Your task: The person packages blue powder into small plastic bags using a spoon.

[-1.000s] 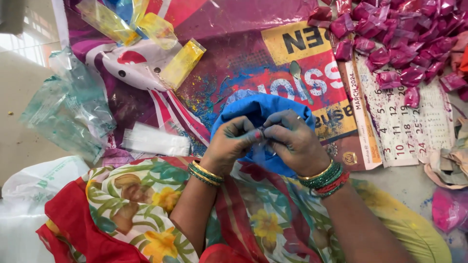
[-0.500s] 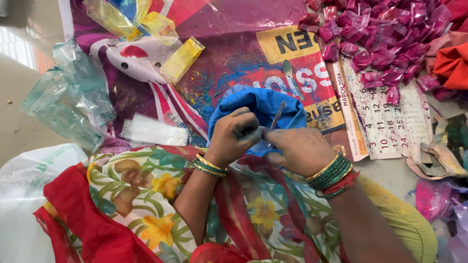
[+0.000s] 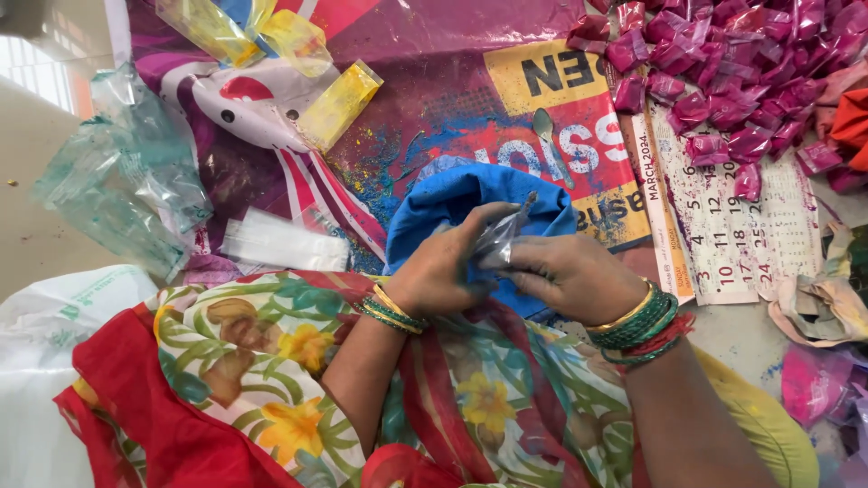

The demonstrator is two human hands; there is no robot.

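Both hands now raised off the blue bag [image 3: 452, 203]: left hand [image 3: 443, 271] and right hand [image 3: 570, 276] together, clamped on small clear packet [image 3: 500, 237], previously lower.

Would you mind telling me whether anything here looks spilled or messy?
Yes: blue powder is scattered loose over the printed sheet beside the blue bag, and both hands, holding a small clear packet, are smeared with it.
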